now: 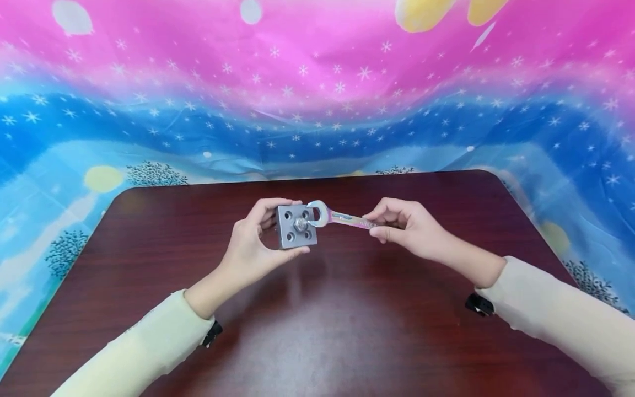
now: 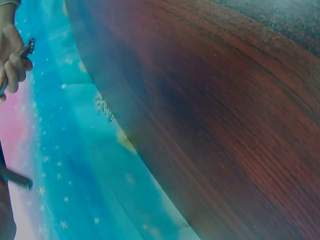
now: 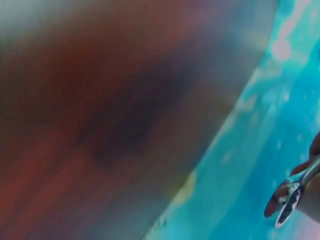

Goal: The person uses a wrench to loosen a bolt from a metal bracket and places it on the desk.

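In the head view my left hand (image 1: 248, 242) grips a grey square metal block (image 1: 284, 225) by its edges, fingers along the top and thumb below. Holes sit near the block's corners, and a silver hex bolt (image 1: 301, 224) stands out from the middle of its face. My right hand (image 1: 414, 226) pinches a combination wrench (image 1: 347, 219) by the handle between thumb and fingers. The wrench's open end is right at the bolt head, overlapping the block's right edge. At the left wrist view's edge, a dark threaded rod (image 2: 17, 178) juts out. The wrench's ring end (image 3: 289, 206) shows in the right wrist view.
Both hands are raised over a dark red-brown wooden table (image 1: 317, 342) with rounded far corners. A pink and blue cloth backdrop (image 1: 317, 127) with snowflakes hangs behind and beside it. Black wrist mounts (image 1: 479, 304) show at the sleeve cuffs.
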The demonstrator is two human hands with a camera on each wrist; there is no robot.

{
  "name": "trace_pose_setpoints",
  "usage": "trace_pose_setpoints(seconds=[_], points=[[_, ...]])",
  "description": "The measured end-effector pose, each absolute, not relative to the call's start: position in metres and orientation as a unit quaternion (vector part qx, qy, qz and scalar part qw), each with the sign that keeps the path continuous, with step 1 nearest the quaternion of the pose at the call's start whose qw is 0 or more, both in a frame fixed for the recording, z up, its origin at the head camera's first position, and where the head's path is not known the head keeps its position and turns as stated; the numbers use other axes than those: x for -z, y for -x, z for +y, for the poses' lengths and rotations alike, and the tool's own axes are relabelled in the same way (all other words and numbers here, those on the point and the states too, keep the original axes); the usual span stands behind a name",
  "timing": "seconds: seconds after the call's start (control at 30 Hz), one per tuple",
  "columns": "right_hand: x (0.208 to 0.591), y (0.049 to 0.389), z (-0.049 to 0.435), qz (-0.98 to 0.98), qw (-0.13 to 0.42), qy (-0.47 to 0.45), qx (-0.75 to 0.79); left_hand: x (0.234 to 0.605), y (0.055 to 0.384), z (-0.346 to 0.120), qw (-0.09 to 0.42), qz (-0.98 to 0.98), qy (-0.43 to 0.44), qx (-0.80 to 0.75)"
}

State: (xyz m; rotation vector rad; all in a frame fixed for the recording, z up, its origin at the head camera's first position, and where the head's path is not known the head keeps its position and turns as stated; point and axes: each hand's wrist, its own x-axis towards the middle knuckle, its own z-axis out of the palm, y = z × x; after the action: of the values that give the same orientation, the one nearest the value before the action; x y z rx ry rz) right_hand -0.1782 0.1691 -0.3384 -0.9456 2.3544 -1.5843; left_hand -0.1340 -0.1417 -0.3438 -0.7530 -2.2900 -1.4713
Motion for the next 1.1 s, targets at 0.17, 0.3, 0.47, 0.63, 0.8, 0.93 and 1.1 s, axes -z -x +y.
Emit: trace_pose_setpoints(seconds=[0.17, 0.3, 0.47, 0.63, 0.8, 0.93, 1.1], points=[[0.344, 0.156, 0.154, 0.788, 0.073, 0.266, 0.550, 0.346, 0.135, -0.133, 0.251, -0.804, 0.231, 0.487], [0.346, 0.145, 0.142, 0.784, 0.071, 0.241, 0.567, 0.346, 0.137, -0.128, 0.287, -0.801, 0.228, 0.474], [0.352, 0.136, 0.132, 0.771, 0.073, 0.229, 0.589, 0.345, 0.139, -0.122, 0.310, -0.793, 0.222, 0.474], [0.353, 0.134, 0.125, 0.766, 0.071, 0.236, 0.593, 0.344, 0.140, -0.122, 0.327, -0.786, 0.211, 0.480], [0.350, 0.135, 0.123, 0.760, 0.077, 0.239, 0.599, 0.345, 0.140, -0.121, 0.334, -0.780, 0.204, 0.489], [0.351, 0.134, 0.121, 0.748, 0.093, 0.236, 0.613, 0.346, 0.140, -0.120, 0.339, -0.774, 0.198, 0.496], [0.355, 0.130, 0.115, 0.736, 0.102, 0.235, 0.626, 0.348, 0.140, -0.119, 0.343, -0.764, 0.185, 0.514]])
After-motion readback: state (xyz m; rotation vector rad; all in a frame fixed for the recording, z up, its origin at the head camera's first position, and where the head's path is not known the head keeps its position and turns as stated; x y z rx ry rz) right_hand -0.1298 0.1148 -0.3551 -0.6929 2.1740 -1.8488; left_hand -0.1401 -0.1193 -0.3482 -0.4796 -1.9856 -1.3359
